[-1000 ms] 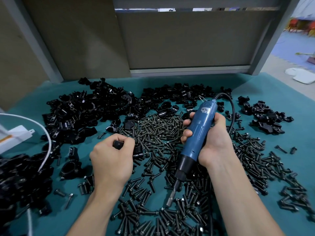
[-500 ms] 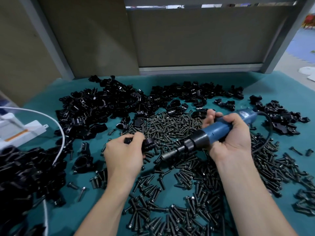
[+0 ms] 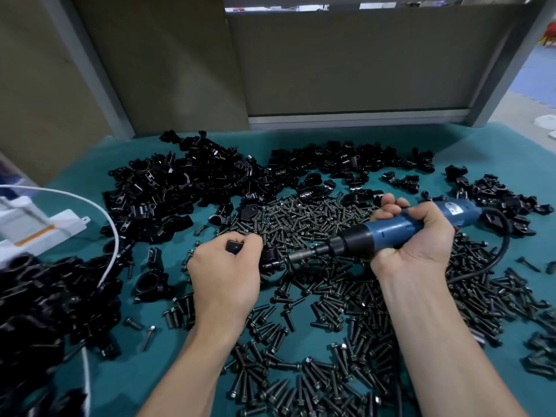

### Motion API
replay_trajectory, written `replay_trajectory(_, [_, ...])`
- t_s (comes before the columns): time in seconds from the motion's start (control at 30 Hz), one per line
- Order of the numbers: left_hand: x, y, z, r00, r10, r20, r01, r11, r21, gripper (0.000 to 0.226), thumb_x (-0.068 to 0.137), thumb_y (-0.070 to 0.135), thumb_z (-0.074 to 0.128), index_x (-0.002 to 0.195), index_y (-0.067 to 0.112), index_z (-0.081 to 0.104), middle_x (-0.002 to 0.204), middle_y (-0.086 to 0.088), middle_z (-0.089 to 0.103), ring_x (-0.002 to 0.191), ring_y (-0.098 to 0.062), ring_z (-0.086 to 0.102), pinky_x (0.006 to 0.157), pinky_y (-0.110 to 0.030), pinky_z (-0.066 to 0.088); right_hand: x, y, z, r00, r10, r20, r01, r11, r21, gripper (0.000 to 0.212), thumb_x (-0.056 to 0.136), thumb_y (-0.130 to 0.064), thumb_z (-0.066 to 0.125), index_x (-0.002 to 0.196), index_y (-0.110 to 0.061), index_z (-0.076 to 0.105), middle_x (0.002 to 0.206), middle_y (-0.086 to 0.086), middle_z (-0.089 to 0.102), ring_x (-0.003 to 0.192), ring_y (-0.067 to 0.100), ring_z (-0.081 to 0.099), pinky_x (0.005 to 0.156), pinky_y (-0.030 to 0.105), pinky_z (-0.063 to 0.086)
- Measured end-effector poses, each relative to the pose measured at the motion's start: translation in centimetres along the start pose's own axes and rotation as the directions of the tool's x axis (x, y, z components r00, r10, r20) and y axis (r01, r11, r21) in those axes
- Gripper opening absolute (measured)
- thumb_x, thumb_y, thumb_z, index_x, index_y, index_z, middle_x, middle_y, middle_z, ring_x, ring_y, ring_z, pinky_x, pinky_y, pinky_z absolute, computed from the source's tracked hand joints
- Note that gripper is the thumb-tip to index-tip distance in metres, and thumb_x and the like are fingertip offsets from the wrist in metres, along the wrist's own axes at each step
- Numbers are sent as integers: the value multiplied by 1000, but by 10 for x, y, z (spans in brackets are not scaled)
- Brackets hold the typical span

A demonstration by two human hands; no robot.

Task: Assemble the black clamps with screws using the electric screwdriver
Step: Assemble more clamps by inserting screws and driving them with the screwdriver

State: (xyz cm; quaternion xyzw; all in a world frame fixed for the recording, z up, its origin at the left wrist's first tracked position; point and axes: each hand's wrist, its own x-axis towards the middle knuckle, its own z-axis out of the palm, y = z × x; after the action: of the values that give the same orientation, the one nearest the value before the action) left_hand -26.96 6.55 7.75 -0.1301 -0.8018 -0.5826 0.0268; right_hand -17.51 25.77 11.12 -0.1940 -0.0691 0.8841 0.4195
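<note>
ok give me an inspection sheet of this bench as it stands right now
Surface: teal mat, largely covered with parts.
Job's things: clamp held at centre; electric screwdriver near level, bit at the clamp; screws heaped centre and right; clamp pile at back and left.
Clutter: white box at the left edge.
Grippers: left hand grips the clamp; right hand grips the electric screwdriver.
Cables: black cord loops from the screwdriver's rear; white cable arcs over the left clamps.
Surroundings: grey partition behind; floor at far right.
</note>
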Motion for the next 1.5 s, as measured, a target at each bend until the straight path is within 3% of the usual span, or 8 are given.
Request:
replay_trajectory(0.13, [1, 1, 0, 1000, -6, -7, 6, 1000, 11, 28, 86, 20, 64, 64, 2, 65, 41, 5, 38, 40, -14, 29, 39, -28, 26, 0, 1, 0, 1000, -8, 11, 8, 1000, -12, 12, 84, 0, 45, 78, -7, 52, 80, 14, 64, 54, 15, 54, 55, 22, 49])
replay_trajectory(0.47, [0, 1, -2, 999, 43, -12, -42, 998, 47, 34, 86, 21, 61, 57, 4, 57, 41, 4, 35, 40, -15, 27, 40, -29, 24, 0, 6, 1, 999, -40, 23, 40, 999, -10, 18, 85, 3, 42, 74, -10, 47, 73, 11, 58, 52, 14, 51, 54, 22, 48])
replay_trajectory(0.6, [3, 0, -1, 1000, -3, -22, 3, 999, 38, 36, 87, 20, 63, 67, -10, 58, 44, -2, 37, 45, -20, 30, 45, -33, 26, 2, 7, 0, 999, -37, 17, 37, 999, 1, 19, 85, 3, 42, 73, -11, 47, 71, 9, 57, 52, 14, 51, 54, 22, 48])
replay_trajectory(1.03, [6, -2, 0, 994, -105, -10, 105, 994, -9, 39, 84, 19, 64, 61, -6, 46, 47, -1, 35, 47, -18, 29, 44, -27, 20, 2, 6, 2, 999, -23, 45, 22, 1000, 20, 19, 86, 2, 39, 74, -10, 48, 71, 8, 55, 53, 13, 49, 54, 23, 47])
replay_trajectory(1.13, [6, -1, 0, 990, -139, 5, 139, 990, -8, 31, 82, 19, 63, 55, 9, 50, 46, 1, 35, 46, -18, 28, 41, -24, 20, 1, 5, 1, 998, -20, 57, 19, 1000, 20, 18, 86, 2, 39, 75, -10, 48, 73, 8, 55, 53, 12, 49, 54, 23, 47])
replay_trajectory(1.23, [6, 1, -1, 989, -149, 15, 150, 989, -15, 30, 82, 19, 63, 55, 12, 50, 45, 2, 35, 45, -18, 27, 39, -23, 21, 1, 4, 1, 998, -15, 68, 15, 1000, 9, 18, 85, 2, 40, 76, -10, 49, 76, 9, 58, 54, 12, 50, 54, 23, 48])
replay_trajectory(1.4, [7, 0, -1, 991, -133, -12, 133, 991, 7, 35, 82, 23, 64, 66, -7, 53, 50, -1, 39, 49, -18, 30, 47, -28, 24, 1, 1, -2, 994, -19, 106, 23, 999, -40, 18, 87, 2, 42, 86, -5, 58, 94, 16, 71, 60, 13, 57, 60, 23, 51])
replay_trajectory(1.5, [8, -2, -3, 991, -130, -6, 130, 991, -7, 34, 83, 27, 66, 72, -5, 61, 50, -1, 41, 50, -18, 30, 48, -30, 24, 3, 0, -4, 994, -27, 110, 31, 999, -35, 19, 88, 2, 43, 94, -5, 59, 102, 18, 72, 63, 14, 60, 64, 23, 52])
